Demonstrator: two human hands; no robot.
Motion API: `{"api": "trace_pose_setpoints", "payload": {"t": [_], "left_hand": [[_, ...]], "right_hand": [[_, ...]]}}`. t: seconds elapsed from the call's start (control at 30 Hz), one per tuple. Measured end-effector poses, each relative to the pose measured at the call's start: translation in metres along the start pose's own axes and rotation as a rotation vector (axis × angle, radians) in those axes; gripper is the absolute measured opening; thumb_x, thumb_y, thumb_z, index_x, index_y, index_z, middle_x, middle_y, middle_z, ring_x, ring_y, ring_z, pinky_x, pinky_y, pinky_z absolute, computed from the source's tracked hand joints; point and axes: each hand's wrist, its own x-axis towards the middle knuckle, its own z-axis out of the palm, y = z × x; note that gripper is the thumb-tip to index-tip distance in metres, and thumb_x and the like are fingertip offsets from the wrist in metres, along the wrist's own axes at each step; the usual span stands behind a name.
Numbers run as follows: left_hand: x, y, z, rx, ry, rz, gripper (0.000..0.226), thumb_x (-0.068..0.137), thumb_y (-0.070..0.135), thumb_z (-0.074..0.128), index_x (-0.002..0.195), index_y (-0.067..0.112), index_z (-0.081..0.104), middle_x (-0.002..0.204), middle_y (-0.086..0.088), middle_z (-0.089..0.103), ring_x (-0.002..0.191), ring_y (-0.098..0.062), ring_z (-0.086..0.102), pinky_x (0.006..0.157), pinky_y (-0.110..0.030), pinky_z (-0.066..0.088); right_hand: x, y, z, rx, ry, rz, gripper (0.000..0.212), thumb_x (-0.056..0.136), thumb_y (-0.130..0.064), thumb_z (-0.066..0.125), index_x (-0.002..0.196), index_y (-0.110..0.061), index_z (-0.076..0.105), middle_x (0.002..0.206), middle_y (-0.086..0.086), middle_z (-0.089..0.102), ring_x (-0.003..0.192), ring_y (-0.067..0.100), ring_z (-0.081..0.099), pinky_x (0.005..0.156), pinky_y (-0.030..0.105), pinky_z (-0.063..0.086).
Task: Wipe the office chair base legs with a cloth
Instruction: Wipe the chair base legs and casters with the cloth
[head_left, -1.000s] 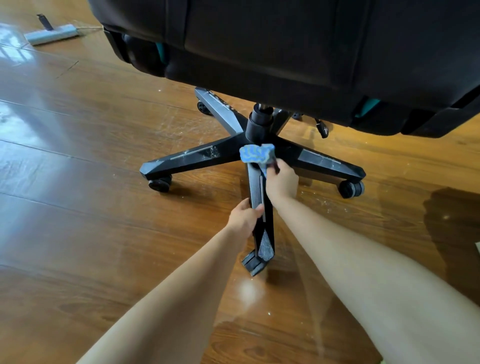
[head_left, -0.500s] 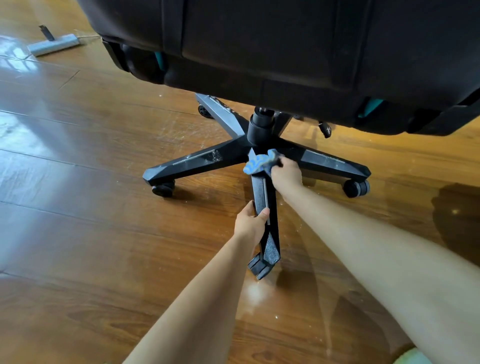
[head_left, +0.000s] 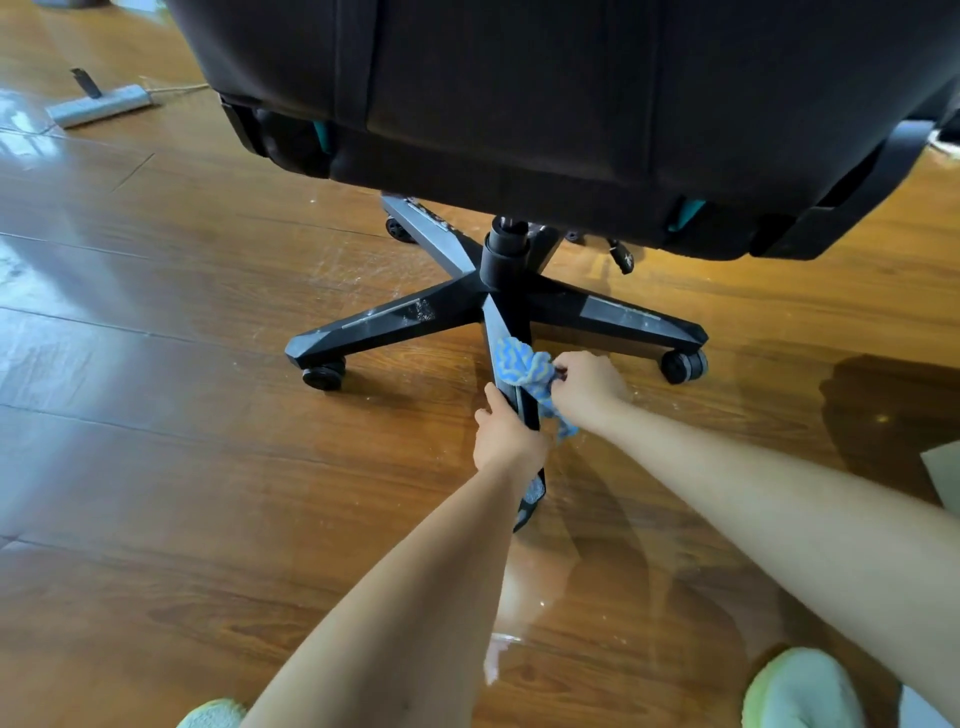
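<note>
A black office chair stands on a wooden floor, its star base under the dark seat. The near leg points toward me. My left hand grips that leg around its middle. My right hand is closed on a blue patterned cloth, which is pressed on the leg just above my left hand, with a tail of cloth hanging down to the right. The left leg and right leg show dusty grey patches. The near leg's tip is partly hidden by my left forearm.
Castors sit at the left and right leg ends. A flat grey mop head lies on the floor at far left. My pale green slippers show at the bottom edge. A pale sheet sits at the right edge.
My right hand has drawn the cloth from the hub down the near leg toward my left hand. My left hand keeps its hold on the leg. The view has tilted down, showing my slippers.
</note>
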Motion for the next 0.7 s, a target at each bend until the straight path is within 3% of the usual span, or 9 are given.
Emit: {"api": "trace_pose_setpoints", "payload": {"t": [0.07,0.13,0.2,0.27,0.4,0.53,0.7], "left_hand": [[-0.002,0.002,-0.002,0.111,0.010,0.002,0.109,0.089,0.027,0.075,0.166,0.023,-0.002,0.159,-0.010,0.034,0.121,-0.034,0.062,0.082,-0.042,0.059],[-0.004,0.005,-0.006,0.194,0.032,-0.004,0.108,0.092,0.023,0.073,0.166,0.017,-0.005,0.162,-0.011,0.033,0.121,-0.033,0.063,0.083,-0.040,0.059],[-0.007,0.006,-0.008,0.242,0.040,0.017,0.109,0.092,0.026,0.073,0.166,0.014,-0.006,0.160,-0.010,0.037,0.123,-0.032,0.062,0.082,-0.037,0.056],[-0.011,0.004,-0.010,0.276,0.037,0.046,0.110,0.090,0.030,0.074,0.166,0.014,-0.004,0.156,-0.010,0.042,0.123,-0.032,0.062,0.083,-0.038,0.055],[-0.012,-0.004,-0.015,0.335,0.033,0.070,0.107,0.087,0.030,0.077,0.163,0.012,0.004,0.149,-0.011,0.047,0.119,-0.032,0.063,0.081,-0.039,0.058],[-0.010,-0.011,-0.019,0.416,-0.001,0.113,0.116,0.087,0.039,0.079,0.164,0.009,-0.002,0.151,-0.011,0.046,0.123,-0.032,0.060,0.088,-0.041,0.059],[-0.007,-0.011,-0.022,0.449,0.003,0.133,0.112,0.082,0.040,0.082,0.160,0.006,0.009,0.142,-0.010,0.052,0.119,-0.032,0.062,0.088,-0.042,0.059]], "right_hand": [[-0.001,-0.011,-0.016,-0.156,-0.081,-0.006,0.010,0.083,-0.006,0.060,0.080,-0.014,0.066,0.077,0.007,0.066,0.069,0.029,0.062,0.052,0.028,0.041],[-0.003,-0.021,-0.025,-0.270,-0.143,-0.031,0.008,0.079,-0.005,0.064,0.074,-0.011,0.061,0.071,0.007,0.060,0.062,0.027,0.055,0.050,0.029,0.038],[-0.005,-0.027,-0.032,-0.358,-0.170,-0.098,0.023,0.083,-0.008,0.063,0.066,-0.013,0.047,0.065,0.003,0.048,0.056,0.024,0.046,0.046,0.029,0.032],[-0.005,-0.027,-0.039,-0.428,-0.202,-0.147,0.027,0.085,-0.009,0.062,0.065,-0.015,0.044,0.066,0.003,0.046,0.059,0.025,0.046,0.046,0.029,0.031],[-0.001,-0.022,-0.053,-0.509,-0.241,-0.180,0.020,0.082,-0.005,0.060,0.068,-0.015,0.049,0.067,0.003,0.049,0.057,0.023,0.045,0.047,0.029,0.032],[0.004,-0.019,-0.060,-0.547,-0.329,-0.148,0.027,0.080,0.000,0.053,0.062,-0.015,0.041,0.062,0.003,0.038,0.054,0.021,0.034,0.046,0.031,0.026],[0.016,-0.018,-0.067,-0.553,-0.394,-0.130,0.024,0.078,0.002,0.050,0.061,-0.013,0.042,0.062,0.005,0.033,0.054,0.020,0.029,0.049,0.032,0.022]]}}
